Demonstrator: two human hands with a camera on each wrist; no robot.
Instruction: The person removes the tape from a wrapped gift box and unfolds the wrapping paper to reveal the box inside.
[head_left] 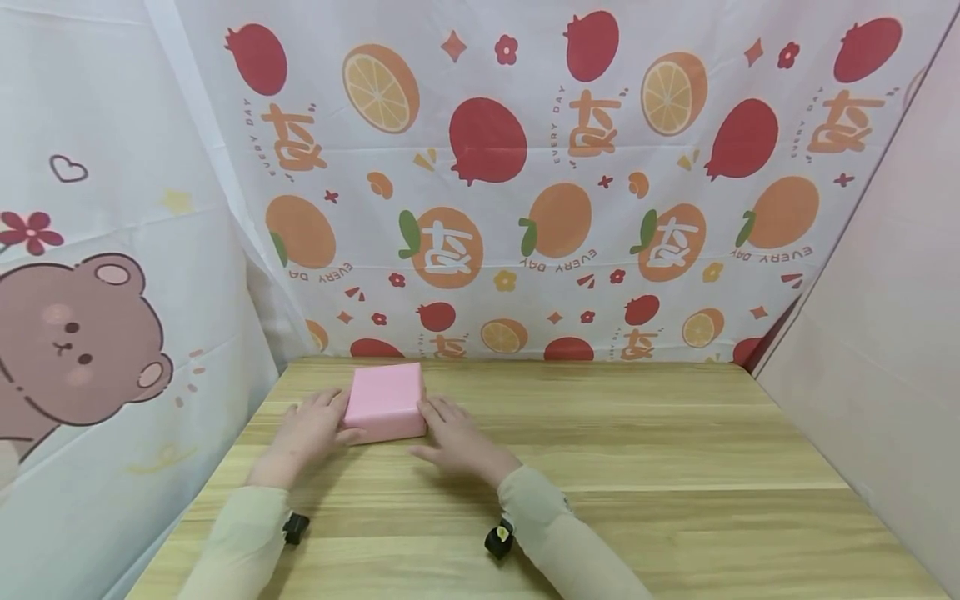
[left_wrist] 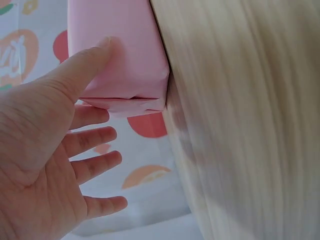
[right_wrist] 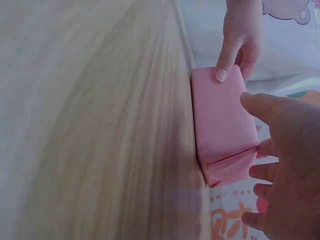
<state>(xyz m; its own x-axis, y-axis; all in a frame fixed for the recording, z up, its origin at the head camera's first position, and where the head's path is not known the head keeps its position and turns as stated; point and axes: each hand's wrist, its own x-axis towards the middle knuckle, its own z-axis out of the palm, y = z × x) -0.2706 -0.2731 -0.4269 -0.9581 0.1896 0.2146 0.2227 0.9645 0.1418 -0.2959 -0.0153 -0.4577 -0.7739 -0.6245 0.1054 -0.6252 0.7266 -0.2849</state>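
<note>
A box wrapped in pink paper (head_left: 386,402) rests on the wooden table at the back left, its folded paper ends showing in both wrist views. At its left side is my left hand (head_left: 313,429), with the thumb (left_wrist: 85,65) against the front face and the other fingers spread near the folded end. My right hand (head_left: 459,440) is at the right side, fingertips right at the box's edge. In the right wrist view the right thumb (right_wrist: 262,106) overlaps the box's front face, and its fingers extend loosely beside the folded end.
The wooden tabletop (head_left: 600,467) stretches to the right and front. A fruit-print curtain (head_left: 510,225) hangs along the back edge, a curtain with a bear (head_left: 82,342) on the left, and a plain pale panel (head_left: 885,292) on the right.
</note>
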